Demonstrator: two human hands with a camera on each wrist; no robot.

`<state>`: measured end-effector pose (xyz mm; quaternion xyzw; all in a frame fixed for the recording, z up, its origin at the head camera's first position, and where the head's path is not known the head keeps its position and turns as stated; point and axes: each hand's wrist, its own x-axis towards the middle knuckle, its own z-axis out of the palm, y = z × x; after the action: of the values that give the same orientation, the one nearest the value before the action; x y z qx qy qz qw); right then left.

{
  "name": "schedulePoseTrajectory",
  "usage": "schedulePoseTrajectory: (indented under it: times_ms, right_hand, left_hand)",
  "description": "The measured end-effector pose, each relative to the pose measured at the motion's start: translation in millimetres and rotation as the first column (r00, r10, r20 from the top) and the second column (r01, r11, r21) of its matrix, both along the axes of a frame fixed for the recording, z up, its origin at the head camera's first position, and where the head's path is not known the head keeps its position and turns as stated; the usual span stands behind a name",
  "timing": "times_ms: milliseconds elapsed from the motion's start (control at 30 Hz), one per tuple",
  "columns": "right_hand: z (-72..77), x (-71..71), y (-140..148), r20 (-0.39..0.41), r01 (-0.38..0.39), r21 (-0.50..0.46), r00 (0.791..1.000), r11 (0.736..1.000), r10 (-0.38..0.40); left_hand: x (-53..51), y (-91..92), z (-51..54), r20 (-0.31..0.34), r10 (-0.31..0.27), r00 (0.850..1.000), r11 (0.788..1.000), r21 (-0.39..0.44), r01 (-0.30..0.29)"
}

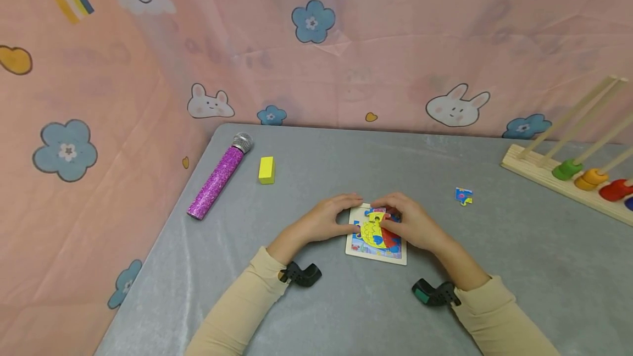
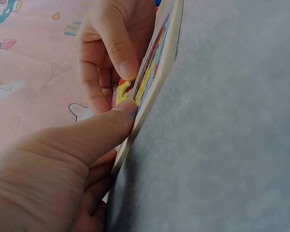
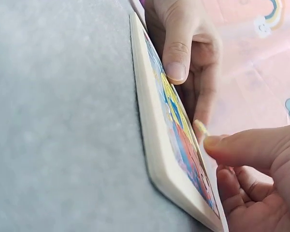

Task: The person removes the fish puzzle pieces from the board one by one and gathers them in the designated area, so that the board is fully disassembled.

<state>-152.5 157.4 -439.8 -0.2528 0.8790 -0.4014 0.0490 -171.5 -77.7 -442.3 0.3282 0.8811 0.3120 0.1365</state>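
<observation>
A small wooden jigsaw board (image 1: 377, 257) with a yellow, red and blue picture lies flat on the table between both hands. My left hand (image 1: 323, 218) grips its left side, thumb over the near left edge and fingers at the far corner. Above the far part of the board, my right hand (image 1: 415, 224) pinches a yellow puzzle piece (image 2: 122, 92) with some red on it. In the right wrist view that piece (image 3: 201, 127) shows edge-on at the thumb tip, tilted over the board. Right of the hands lies a loose blue puzzle piece (image 1: 464, 196).
A glittery purple microphone (image 1: 217, 180) lies at the table's left edge, with a yellow block (image 1: 266, 170) beside it. On the right stands a wooden peg rack (image 1: 544, 172) with coloured beads. A pink patterned cloth (image 1: 346, 70) hangs behind the grey table (image 1: 316, 312).
</observation>
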Motion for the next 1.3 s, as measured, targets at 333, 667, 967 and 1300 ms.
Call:
schedulePoseTrajectory:
  times_ms: [333, 667, 967, 1300]
  right_hand:
    - [9.3, -3.5, 10.1, 0.059, 0.006, -0.068, 0.998, 0.998, -0.002]
    - [16.5, -6.7, 44.8, 0.013, 0.026, -0.028, 1.000, 0.999, -0.025]
    - [19.1, -6.8, 96.8, -0.062, 0.061, -0.039, 0.996, 0.997, -0.063]
    - [17.4, -6.2, 151.1, -0.069, 0.164, -0.098, 0.983, 0.982, -0.171]
  left_hand:
    - [0.6, 0.0, 0.9, 0.001, 0.000, 1.000, 1.000, -0.001, 0.000]
    - [3.2, 1.2, 2.5, -0.002, 0.001, 1.000, 1.000, -0.007, -0.001]
    - [2.5, 0.4, 3.5, -0.003, 0.013, 1.000, 1.000, -0.016, -0.013]
    - [1.8, 0.8, 1.0, -0.004, 0.006, 1.000, 1.000, -0.005, -0.006]
